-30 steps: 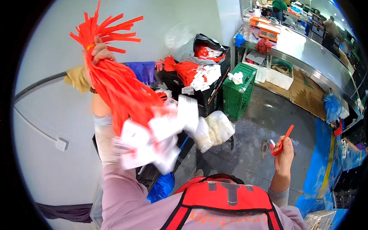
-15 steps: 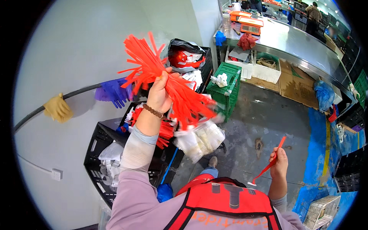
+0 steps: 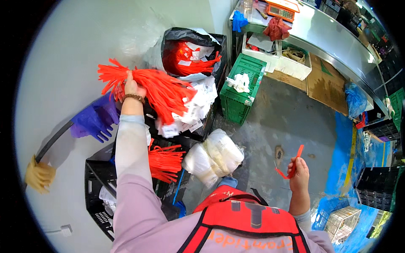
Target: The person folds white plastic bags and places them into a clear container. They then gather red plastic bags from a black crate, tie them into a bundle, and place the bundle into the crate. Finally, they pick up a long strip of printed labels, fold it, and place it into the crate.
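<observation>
My left hand (image 3: 134, 89) is closed around a thick bundle of red strips (image 3: 162, 92), held over the black crates by the wall. White tags (image 3: 179, 120) hang at the bundle's right end. Out to the right, my right hand (image 3: 298, 173) pinches a single red strip (image 3: 294, 164) whose lower end curls to the left. More red strips (image 3: 165, 162) lie in a crate just below my left forearm. A black-lined bag (image 3: 192, 36) behind the bundle contains further red strips and white tags.
A green crate (image 3: 238, 101) with crumpled white plastic on top stands beyond a wrapped clear plastic pack (image 3: 215, 156). Purple gloves (image 3: 95, 120) and a yellow glove (image 3: 39, 175) hang on a wall pipe. At the back right is a metal table (image 3: 320, 29) with an orange scale (image 3: 282, 10).
My left hand has carried the bundle left and down, beside the black-lined bag. My right hand has shifted slightly left, still with its strip. The whole view has turned a little.
</observation>
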Demonstrator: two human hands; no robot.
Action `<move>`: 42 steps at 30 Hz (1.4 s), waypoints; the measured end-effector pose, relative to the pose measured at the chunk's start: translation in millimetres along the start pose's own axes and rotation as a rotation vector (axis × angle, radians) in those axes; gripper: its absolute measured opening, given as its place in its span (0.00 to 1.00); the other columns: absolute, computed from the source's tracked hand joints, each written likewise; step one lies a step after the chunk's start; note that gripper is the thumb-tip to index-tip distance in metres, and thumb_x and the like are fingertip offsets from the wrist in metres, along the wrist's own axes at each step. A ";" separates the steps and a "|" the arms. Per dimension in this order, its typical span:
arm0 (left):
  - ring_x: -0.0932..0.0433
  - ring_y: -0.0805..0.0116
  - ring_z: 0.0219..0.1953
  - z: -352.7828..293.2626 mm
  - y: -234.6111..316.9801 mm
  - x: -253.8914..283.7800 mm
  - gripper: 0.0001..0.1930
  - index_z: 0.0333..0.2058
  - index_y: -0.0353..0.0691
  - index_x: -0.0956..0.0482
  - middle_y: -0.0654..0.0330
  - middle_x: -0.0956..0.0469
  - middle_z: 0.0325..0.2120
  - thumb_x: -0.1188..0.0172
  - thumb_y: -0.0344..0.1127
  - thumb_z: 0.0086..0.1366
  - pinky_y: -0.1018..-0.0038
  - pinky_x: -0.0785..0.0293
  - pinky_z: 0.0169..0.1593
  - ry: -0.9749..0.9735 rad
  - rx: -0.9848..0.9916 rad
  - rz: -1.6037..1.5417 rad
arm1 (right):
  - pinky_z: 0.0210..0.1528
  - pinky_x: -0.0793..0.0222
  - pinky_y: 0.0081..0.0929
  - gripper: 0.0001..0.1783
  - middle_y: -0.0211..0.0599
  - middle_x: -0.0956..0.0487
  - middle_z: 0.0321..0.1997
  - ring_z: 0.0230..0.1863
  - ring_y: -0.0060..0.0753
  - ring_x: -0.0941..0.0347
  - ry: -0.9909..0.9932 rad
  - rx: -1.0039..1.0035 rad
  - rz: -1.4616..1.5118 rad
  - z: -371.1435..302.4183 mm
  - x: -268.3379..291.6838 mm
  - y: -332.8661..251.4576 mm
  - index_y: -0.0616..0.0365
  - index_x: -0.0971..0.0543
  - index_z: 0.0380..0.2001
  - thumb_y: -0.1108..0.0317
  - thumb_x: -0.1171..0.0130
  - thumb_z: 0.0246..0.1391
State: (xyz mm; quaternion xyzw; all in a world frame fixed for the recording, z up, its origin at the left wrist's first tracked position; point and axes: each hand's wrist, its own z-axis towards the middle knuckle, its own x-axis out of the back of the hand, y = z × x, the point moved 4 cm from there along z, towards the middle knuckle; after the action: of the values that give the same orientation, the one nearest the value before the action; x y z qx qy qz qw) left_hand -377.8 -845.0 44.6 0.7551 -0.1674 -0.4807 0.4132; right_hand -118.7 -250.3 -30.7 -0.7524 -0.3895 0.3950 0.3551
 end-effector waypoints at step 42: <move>0.29 0.49 0.50 -93.3 -88.8 124.1 0.34 0.53 0.32 0.35 0.43 0.29 0.47 0.38 0.47 0.53 0.65 0.34 0.53 0.363 -0.398 1.065 | 0.37 0.39 0.20 0.08 0.35 0.27 0.38 0.37 0.21 0.34 -1.343 0.365 -0.259 68.8 -410.7 -86.0 0.67 0.24 0.34 0.73 0.49 0.55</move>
State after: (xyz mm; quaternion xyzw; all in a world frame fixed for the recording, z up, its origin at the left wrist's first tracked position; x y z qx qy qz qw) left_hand -250.2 -828.9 -79.7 0.5453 -0.3566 -0.0928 0.7529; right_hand -362.9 -552.4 142.3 -0.2222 -0.5382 0.7873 0.2028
